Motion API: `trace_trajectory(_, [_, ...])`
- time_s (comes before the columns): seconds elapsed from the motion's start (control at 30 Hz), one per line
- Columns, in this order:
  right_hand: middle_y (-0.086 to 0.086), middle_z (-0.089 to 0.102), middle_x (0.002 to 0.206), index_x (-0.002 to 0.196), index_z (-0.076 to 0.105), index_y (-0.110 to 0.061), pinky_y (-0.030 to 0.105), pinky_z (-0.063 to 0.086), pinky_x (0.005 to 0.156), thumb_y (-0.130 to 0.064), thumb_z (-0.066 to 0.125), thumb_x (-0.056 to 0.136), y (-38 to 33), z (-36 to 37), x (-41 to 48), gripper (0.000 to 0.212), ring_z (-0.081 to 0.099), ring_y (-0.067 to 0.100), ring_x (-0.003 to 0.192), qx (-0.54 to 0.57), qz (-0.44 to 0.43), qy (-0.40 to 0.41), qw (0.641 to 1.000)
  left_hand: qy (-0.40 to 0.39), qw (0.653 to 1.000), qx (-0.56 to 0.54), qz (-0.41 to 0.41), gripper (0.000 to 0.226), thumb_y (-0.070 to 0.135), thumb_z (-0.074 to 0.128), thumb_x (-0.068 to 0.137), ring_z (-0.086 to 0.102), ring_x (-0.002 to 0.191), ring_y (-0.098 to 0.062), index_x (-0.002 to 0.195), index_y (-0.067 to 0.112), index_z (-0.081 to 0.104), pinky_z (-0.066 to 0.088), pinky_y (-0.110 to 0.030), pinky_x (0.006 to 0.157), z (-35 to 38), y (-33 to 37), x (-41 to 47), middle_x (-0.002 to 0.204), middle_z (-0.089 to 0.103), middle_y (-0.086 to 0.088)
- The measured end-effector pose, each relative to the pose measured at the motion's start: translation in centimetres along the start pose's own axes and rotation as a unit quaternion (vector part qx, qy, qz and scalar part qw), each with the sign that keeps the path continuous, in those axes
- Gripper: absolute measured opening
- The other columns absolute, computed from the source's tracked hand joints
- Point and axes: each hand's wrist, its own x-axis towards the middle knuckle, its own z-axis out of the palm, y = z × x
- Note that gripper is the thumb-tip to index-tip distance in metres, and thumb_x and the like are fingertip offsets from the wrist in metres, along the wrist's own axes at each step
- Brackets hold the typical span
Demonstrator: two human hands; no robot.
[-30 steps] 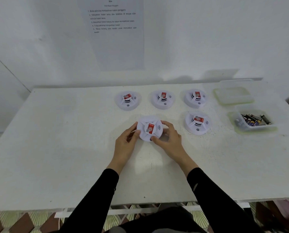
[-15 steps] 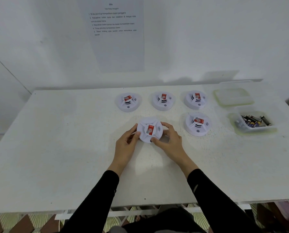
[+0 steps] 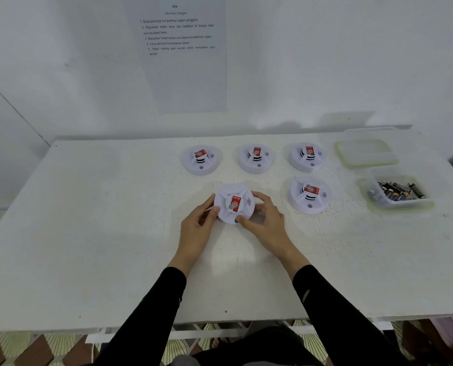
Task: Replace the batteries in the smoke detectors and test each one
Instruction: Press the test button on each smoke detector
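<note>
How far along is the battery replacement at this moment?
Done: nothing visibly; no detector lies open. In hand: left hand and right hand grip the front smoke detector, closed. To do: four more detectors; batteries wait in the open container.

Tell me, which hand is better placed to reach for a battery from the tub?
Probably the right hand: the battery tub sits out to the right, nearer it. The left hand grips the detector too and could steady it alone.

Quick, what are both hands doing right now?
Left hand: holding the smoke detector by its left edge.
Right hand: holding the same smoke detector's right edge.
</note>
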Motion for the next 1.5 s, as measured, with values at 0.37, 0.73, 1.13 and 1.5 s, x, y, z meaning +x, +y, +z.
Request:
trace_trajectory(0.37, [-0.011,0.065,0.112,0.121,0.044,-0.06,0.049,0.035,0.108,-0.059,0.04,0.086,0.22,-0.47,-0.06,0.036,0.054,0.013,0.115,0.033,0.02,-0.003,0.999,0.005,1.0,0.005,-0.001,0.039,0.031,0.06,0.098,0.055,0.117,0.013,0.137,0.03,0.059,0.042,-0.003,0.093,-0.06,0.0,-0.04,0.135,0.061,0.018])
trace_trajectory(0.73, [-0.01,0.065,0.114,0.118,0.043,-0.062,0.05,0.034,0.107,-0.048,0.038,0.091,0.28,-0.33,0.07,0.031,0.056,0.009,0.114,0.023,0.013,0.005,1.0,0.007,1.0,-0.003,0.001,0.039,0.03,0.061,0.098,0.054,0.119,0.012,0.137,0.029,0.06,0.041,-0.004,0.094,0.0,-0.12,-0.12,0.135,0.061,0.018])
trace_trajectory(1.13, [-0.011,0.065,0.114,0.124,0.043,-0.057,0.049,0.036,0.107,-0.056,0.034,0.087,0.46,0.01,0.27,0.038,0.056,0.01,0.114,0.008,0.008,0.009,1.0,0.006,1.0,0.009,0.006,0.04,0.032,0.061,0.098,0.054,0.121,0.01,0.138,0.029,0.059,0.041,-0.006,0.097,-0.04,-0.22,0.01,0.137,0.06,0.016])
trace_trajectory(1.5, [-0.013,0.065,0.114,0.122,0.041,-0.062,0.049,0.036,0.106,-0.055,0.034,0.089,0.38,0.05,0.26,0.034,0.055,0.011,0.114,0.003,0.004,0.013,1.0,0.006,1.0,0.008,0.0,0.041,0.034,0.06,0.098,0.053,0.122,0.009,0.138,0.029,0.058,0.041,-0.003,0.095,-0.01,0.01,-0.17,0.137,0.06,0.016])
